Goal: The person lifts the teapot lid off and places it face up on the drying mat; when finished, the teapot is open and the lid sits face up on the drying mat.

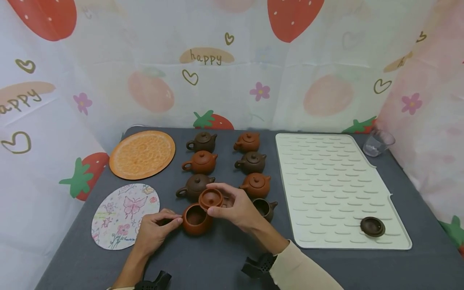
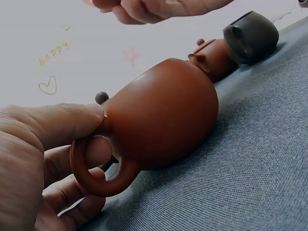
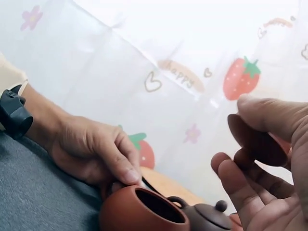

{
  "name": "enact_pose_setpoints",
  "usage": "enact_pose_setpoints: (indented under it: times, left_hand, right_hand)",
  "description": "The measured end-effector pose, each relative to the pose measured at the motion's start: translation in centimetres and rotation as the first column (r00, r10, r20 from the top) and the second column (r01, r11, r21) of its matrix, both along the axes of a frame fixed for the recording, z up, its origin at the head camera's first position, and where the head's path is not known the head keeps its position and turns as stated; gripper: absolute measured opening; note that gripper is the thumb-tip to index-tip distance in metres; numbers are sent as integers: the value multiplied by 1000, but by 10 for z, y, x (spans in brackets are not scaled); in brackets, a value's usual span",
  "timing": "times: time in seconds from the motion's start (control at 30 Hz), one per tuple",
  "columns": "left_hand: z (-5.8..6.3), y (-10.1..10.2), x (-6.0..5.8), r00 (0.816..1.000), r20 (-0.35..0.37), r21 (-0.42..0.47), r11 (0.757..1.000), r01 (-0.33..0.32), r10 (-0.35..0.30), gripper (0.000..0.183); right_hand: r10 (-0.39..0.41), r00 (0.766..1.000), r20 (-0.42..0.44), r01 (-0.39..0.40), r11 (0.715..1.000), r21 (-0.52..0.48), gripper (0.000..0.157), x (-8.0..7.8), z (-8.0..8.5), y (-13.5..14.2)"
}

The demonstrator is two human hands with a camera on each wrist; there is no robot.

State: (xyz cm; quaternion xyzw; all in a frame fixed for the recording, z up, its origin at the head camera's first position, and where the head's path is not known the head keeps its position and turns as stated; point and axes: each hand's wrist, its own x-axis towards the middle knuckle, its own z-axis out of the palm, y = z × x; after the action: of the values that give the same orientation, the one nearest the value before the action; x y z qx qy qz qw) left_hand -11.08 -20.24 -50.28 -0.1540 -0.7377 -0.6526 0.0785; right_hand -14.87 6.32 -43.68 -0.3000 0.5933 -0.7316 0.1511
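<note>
A reddish-brown clay teapot [image 1: 196, 221] stands lidless on the dark cloth, its round mouth facing up. My left hand [image 1: 154, 233] pinches its loop handle [image 2: 108, 185] between thumb and fingers. Just above the pot's opening, my right hand [image 1: 235, 205] holds the reddish teapot lid [image 1: 211, 198] by its edge. In the right wrist view the lid [image 3: 257, 140] is tilted and apart from the pot. A dark lidless teapot [image 1: 266, 209] stands right of my right hand, partly hidden by it.
Two columns of lidded teapots, dark [image 1: 203, 141] and reddish [image 1: 256, 185], stand behind the hands. A white ridged mat [image 1: 326, 193] at right bears a dark lid [image 1: 372, 226]. Beyond it is a clear cup [image 1: 378, 143]. Orange [image 1: 142, 155] and butterfly-patterned [image 1: 125, 217] mats lie left.
</note>
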Motion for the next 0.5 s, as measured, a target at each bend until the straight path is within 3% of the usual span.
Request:
enact_pose_setpoints:
  times: [0.27, 0.5]
  left_hand:
    - [0, -1, 0, 1000, -1, 16, 1000, 12, -12, 6]
    - [0, -1, 0, 1000, -5, 20, 1000, 16, -16, 8]
  right_hand:
    - [-49, 985, -165, 68, 992, 110, 55, 10, 25, 20]
    - [-127, 945, -303, 189, 964, 185, 57, 22, 49, 41]
